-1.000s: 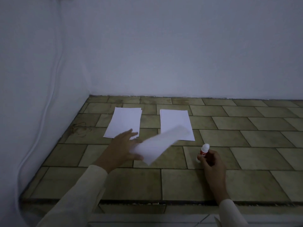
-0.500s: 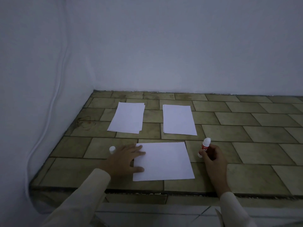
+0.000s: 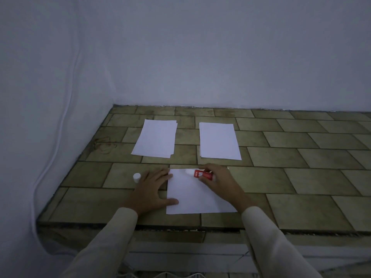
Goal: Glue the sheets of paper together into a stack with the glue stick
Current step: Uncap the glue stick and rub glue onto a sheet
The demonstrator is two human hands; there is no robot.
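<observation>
- My right grip [image 3: 217, 180] holds the glue stick [image 3: 200, 174] over the near sheet [image 3: 196, 199] — gluing barely begun.
- My left grip [image 3: 151, 190], spread flat, pins that sheet's left edge.
- Beyond that sheet, two piles [image 3: 155, 138] wait — unstacked.

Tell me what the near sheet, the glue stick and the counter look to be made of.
Near sheet: thin matte white paper, lying flat. Glue stick: probably smooth plastic, a white tip and red printed label. Counter: likely ceramic or stone tiles, mottled olive-tan with dark grout lines and a dull finish.

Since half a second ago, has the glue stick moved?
Yes. The right hand has carried the glue stick leftward, from beside the near sheet to over its far edge, tip pointing left.
</observation>
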